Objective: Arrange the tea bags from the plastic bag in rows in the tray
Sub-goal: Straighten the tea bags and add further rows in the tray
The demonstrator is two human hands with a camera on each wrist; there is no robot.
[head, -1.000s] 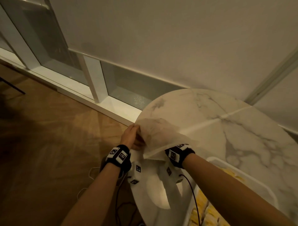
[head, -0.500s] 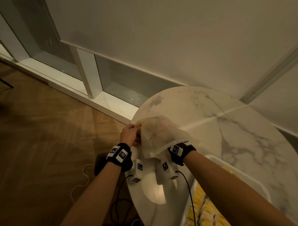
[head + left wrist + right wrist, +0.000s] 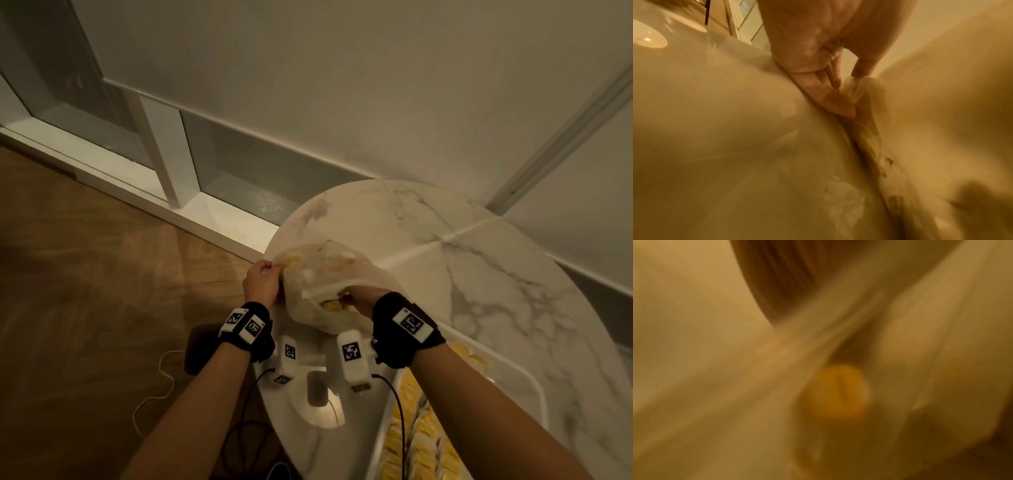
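The plastic bag (image 3: 329, 274) is held up just over the near-left edge of the marble counter (image 3: 479, 274), and its rim is pinched between thumb and fingers of the left hand (image 3: 262, 284). The right hand (image 3: 363, 298) is pushed into the bag's mouth; whether its grip is closed on a tea bag (image 3: 331, 305) cannot be told, since the fingers are hidden by the film and the right wrist view is blurred. The tray (image 3: 534, 387), already lined with yellow tea bags, lies at the near right. Because the bag hangs partly beyond the counter's edge, loose tea bags could be dropped to the floor (image 3: 102, 291) if the pinch slips or the hand is withdrawn too sharply.
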